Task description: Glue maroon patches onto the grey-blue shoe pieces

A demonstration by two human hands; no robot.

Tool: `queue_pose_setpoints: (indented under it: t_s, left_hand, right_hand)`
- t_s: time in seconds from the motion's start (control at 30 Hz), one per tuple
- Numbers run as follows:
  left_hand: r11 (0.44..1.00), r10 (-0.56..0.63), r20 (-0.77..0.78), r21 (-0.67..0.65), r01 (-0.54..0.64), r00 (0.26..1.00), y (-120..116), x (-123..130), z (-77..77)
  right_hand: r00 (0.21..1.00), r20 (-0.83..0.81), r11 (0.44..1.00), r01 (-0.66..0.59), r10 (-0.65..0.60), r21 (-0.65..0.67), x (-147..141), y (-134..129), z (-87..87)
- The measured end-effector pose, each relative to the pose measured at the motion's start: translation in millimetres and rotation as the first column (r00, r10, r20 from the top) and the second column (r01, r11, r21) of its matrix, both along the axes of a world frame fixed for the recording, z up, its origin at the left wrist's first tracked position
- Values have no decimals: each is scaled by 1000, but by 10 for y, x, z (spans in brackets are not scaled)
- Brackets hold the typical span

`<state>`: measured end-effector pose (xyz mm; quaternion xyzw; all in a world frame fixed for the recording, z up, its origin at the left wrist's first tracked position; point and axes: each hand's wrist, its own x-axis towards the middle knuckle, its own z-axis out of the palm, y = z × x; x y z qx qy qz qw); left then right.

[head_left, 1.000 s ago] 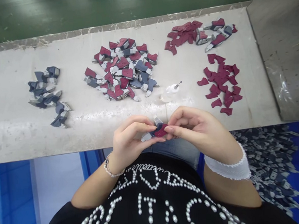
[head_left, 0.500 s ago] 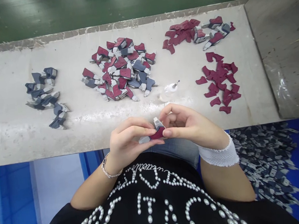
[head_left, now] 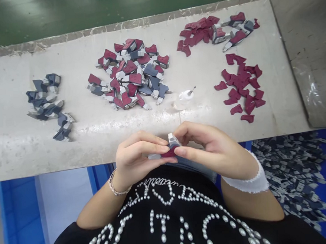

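Note:
Both my hands pinch a small layered cut piece (head_left: 169, 150) of maroon and navy material with pale grey tabs, just in front of the bench edge. My left hand (head_left: 140, 159) holds its left end between thumb and fingers. My right hand (head_left: 206, 145) grips its right side, with the fingertips near a grey tab that stands up. Fingers hide part of the piece. The nearest thing to my hands on the bench is a small translucent bottle (head_left: 184, 100) with a metal needle tip, lying on its side.
On the pale bench (head_left: 56, 151) lie a navy pile (head_left: 46, 104), a mixed pile (head_left: 128, 74), maroon cut pieces (head_left: 241, 86) and a maroon-and-navy heap (head_left: 215, 33). A blue bin (head_left: 292, 176) of small navy-and-grey pieces sits lower right.
My right hand has moved inward, closer to my left. The held piece has shifted slightly down and left, and the view has tilted a little.

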<state>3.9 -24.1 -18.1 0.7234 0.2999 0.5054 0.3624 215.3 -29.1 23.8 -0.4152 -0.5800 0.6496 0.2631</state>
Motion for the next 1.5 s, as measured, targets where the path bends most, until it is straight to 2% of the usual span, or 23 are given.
queue_pose_setpoints:
  t_s: [0.13, 0.27, 0.37, 0.5, 0.6, 0.8, 0.9, 1.1, 1.3, 1.4, 1.5]
  left_hand:
    - [999, 18, 7, -34, -18, 1000, -3, 15, -32]
    - [981, 47, -16, -186, -49, 999, -35, 24, -53]
    - [950, 21, -65, -309, -40, 998, -62, 18, -7]
    - [940, -28, -177, -339, -34, 984, -76, 11, 104]
    - [914, -9, -112, -403, -37, 994, -84, 22, 142]
    - [833, -45, 82, -548, 83, 996, -91, 66, 91]
    - [837, -66, 76, -538, 97, 995, -72, 69, 93]
    - [869, -176, -167, -490, 73, 970, -25, 30, 156]
    - [921, -106, -162, -389, 35, 981, -76, 30, 142]
    - [928, -76, -194, -372, -2, 978, -83, 4, 156]
    - [913, -69, -231, -406, -31, 971, 32, -84, 185]
  right_hand:
    - [985, 167, 990, 21, -45, 139, -78, -73, 34]
    - [950, 287, 958, 36, -121, 284, -111, -116, 60]
    - [933, 343, 926, -32, -107, 375, -98, -124, 75]
    - [905, 419, 906, -119, -69, 407, -88, -135, 107]
    - [898, 437, 878, -174, -44, 446, -77, -147, 140]
    - [893, 450, 830, -265, 19, 491, -13, -153, 150]
    - [889, 458, 828, -269, 16, 492, 0, -142, 144]
    - [882, 472, 835, -266, 8, 482, -47, -133, 132]
    - [883, 470, 814, -277, 6, 511, -109, -123, 67]
    - [877, 479, 836, -283, 28, 470, -141, -92, 64]
    - [894, 448, 879, -209, -6, 428, -134, -35, 50]
